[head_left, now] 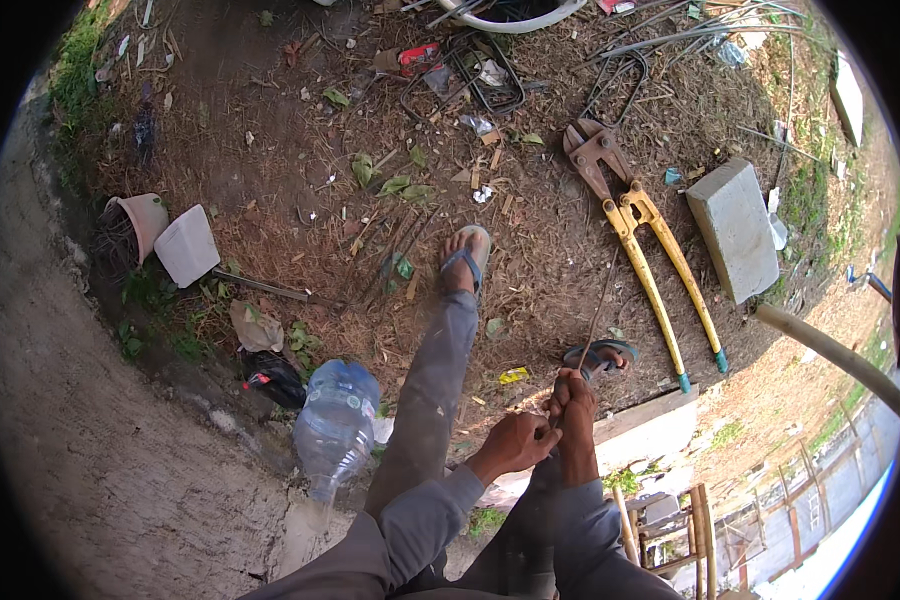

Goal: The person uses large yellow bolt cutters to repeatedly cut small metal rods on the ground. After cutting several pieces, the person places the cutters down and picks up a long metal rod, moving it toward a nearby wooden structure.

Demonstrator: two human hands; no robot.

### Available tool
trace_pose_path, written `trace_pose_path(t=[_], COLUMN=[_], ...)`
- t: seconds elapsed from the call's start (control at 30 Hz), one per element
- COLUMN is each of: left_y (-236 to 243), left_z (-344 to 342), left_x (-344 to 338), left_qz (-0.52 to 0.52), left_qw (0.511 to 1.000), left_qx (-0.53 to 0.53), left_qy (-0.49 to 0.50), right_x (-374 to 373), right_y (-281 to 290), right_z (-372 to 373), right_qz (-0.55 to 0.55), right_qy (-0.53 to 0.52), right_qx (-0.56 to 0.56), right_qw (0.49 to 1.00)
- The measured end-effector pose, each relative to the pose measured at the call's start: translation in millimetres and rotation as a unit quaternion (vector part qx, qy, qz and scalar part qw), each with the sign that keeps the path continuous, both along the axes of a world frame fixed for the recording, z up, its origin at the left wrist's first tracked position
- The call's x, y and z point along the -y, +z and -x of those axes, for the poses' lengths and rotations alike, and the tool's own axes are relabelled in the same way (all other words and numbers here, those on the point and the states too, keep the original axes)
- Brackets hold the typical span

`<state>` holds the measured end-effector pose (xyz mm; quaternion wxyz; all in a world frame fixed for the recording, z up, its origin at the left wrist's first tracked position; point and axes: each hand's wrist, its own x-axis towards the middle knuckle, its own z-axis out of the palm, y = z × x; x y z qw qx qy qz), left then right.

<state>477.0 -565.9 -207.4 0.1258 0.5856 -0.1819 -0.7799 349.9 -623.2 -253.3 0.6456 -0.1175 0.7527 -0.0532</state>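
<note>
Close together in front of my legs are both hands, fingers closed. A thin rusty metal rod [599,308] rises from my right hand [574,402], which is wrapped round it, and points away over the ground. Just left of it, touching or nearly so, my left hand [518,443] is curled into a fist; whatever is in its fingers is hidden. Large bolt cutters [625,228] with yellow handles and rusty jaws lie on the ground to the right of the rod, apart from both hands. My sandalled left foot [465,258] is stretched forward.
A grey concrete block [733,230] lies right of the bolt cutters. At left are a large clear water bottle [336,420], a black plastic bag [274,377] and a tipped bucket [142,222]. Bent metal rods [685,38] and a white basin [515,22] are at the far side.
</note>
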Motion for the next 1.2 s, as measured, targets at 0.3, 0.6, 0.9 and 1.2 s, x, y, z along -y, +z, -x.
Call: trace_pose_path(t=[0.3,0.6,0.9,1.2], left_y=[32,108,101,84], left_z=[-143,-59,45,108], left_x=[-71,-114,-59,-45], left_qz=[-0.02,-0.124,-0.185,-0.263], left_qw=[0.937,0.962,0.918,0.877], left_qx=[0.263,0.205,0.32,0.354], left_qy=[0.228,0.127,0.145,0.192], right_x=[44,30,82,68], right_y=[29,36,30,3], right_z=[-67,-79,-83,-124], right_qz=[0.005,0.236,0.114,0.185], right_qy=[0.065,0.597,0.859,0.893], right_qx=[0.016,-0.022,0.058,0.115], right_qw=[0.998,0.766,0.496,0.394])
